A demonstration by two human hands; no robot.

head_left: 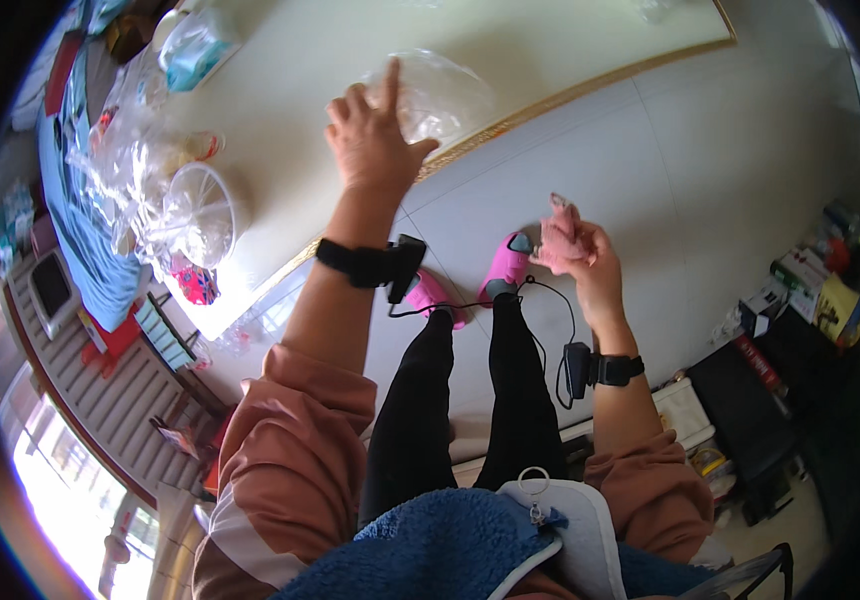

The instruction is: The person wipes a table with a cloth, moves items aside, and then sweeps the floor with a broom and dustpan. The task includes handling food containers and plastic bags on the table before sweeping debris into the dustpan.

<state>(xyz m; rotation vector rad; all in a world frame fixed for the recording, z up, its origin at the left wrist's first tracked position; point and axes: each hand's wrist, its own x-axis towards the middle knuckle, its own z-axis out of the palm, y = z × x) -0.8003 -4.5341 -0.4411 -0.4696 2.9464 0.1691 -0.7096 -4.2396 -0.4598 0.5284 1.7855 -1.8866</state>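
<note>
My left hand (379, 139) is over the edge of a pale table with its fingers spread and the index finger pointing away from me. Beside its fingers lies a clear plastic bag (441, 97) on the tabletop (295, 67); whether they touch is hard to tell. In my right hand (596, 274), above the tiled floor, is a crumpled pink cloth (565, 236) with dark marks at its tip. Each wrist wears a black strap with a small device, and a thin black cable hangs between them.
A plastic tub (205, 214) with clear bags and a tissue pack (201, 56) stand at the table's left side. A gold trim (535, 124) runs along its edge. Boxes (805, 281) lie at the right. My pink shoes (505, 264) are on the floor.
</note>
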